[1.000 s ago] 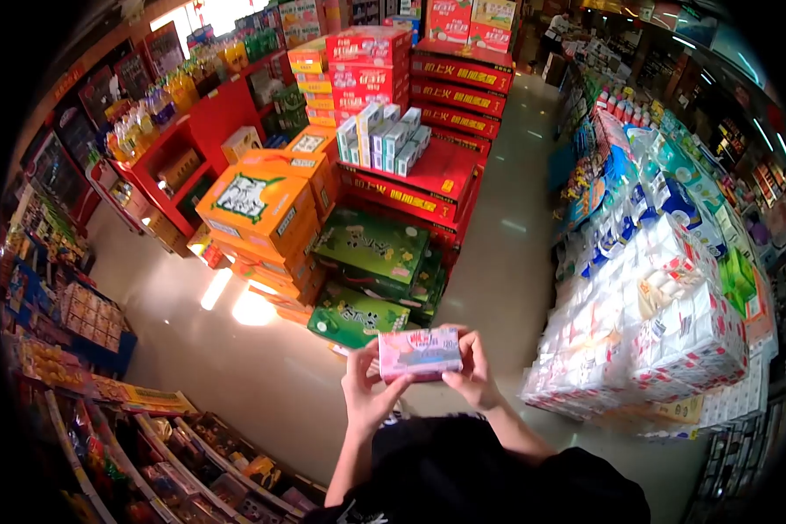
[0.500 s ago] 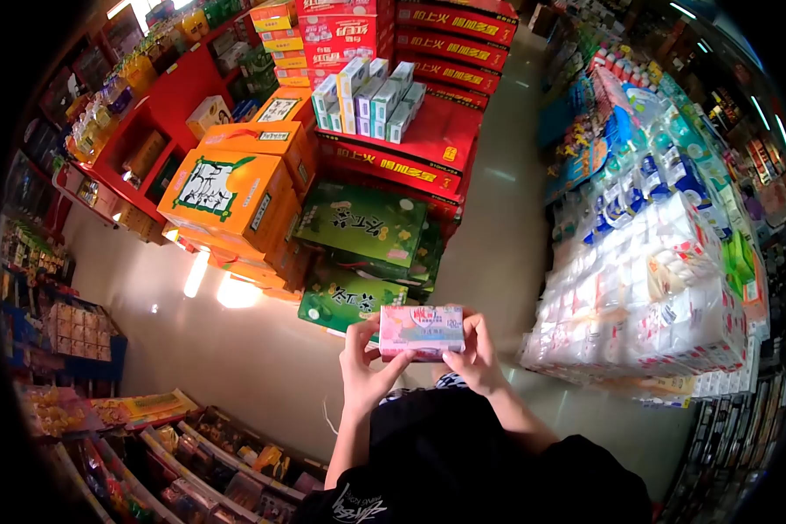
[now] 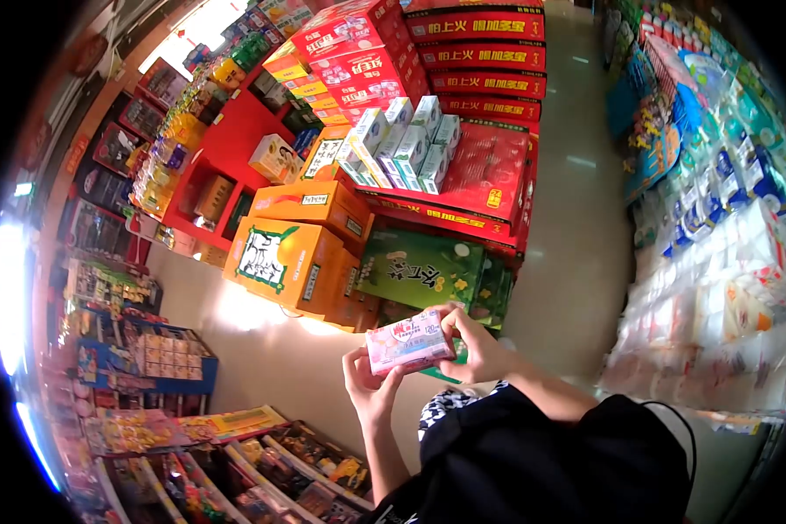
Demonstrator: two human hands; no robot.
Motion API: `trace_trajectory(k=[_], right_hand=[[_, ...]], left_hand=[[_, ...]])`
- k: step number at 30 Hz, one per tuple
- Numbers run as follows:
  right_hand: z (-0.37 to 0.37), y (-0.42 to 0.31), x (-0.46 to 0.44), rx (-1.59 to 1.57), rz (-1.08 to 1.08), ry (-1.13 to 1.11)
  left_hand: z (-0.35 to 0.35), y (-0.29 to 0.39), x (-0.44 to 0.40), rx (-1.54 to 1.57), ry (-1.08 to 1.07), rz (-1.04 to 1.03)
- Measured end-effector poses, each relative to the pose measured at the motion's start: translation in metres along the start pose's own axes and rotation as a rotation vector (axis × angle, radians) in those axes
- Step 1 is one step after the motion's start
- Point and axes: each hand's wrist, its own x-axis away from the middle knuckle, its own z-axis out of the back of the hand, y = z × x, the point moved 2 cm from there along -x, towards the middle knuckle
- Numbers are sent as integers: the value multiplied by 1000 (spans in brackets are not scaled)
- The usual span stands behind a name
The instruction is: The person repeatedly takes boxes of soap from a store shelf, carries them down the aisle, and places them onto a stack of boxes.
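A small pink packet (image 3: 410,342) with printed lettering is held out in front of my body, slightly tilted. My left hand (image 3: 371,389) grips its left end, fingers behind and thumb at the lower edge. At the right end, my right hand (image 3: 473,349) holds it between thumb and fingers. Just beyond the packet lie green cartons (image 3: 421,269) and stacked orange cartons (image 3: 288,266). Several small white boxes (image 3: 402,144) stand on a red carton stack (image 3: 485,170) farther ahead.
Wrapped white tissue packs (image 3: 703,336) are piled on the right, beside an aisle floor (image 3: 575,218). Shelves of snacks (image 3: 297,463) curve along the lower left. A red shelf (image 3: 227,148) with bottles stands at the upper left.
The view has turned, so the cartons and tissue packs sit farther right. The packet has tilted, its right end now higher, and both hands still hold it.
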Motion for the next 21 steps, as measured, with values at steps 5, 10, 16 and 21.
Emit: trace_trajectory(k=[5, 10, 16, 21], right_hand=[[2, 19, -20, 80, 55, 28], [-12, 54, -36, 187, -43, 130], [-22, 101, -51, 448, -188, 336], [-12, 188, -85, 572, -210, 379]], left_hand=[[14, -15, -27, 42, -20, 8], [31, -51, -74, 27, 54, 11], [43, -113, -136, 42, -82, 16], [40, -194, -190, 75, -23, 108]])
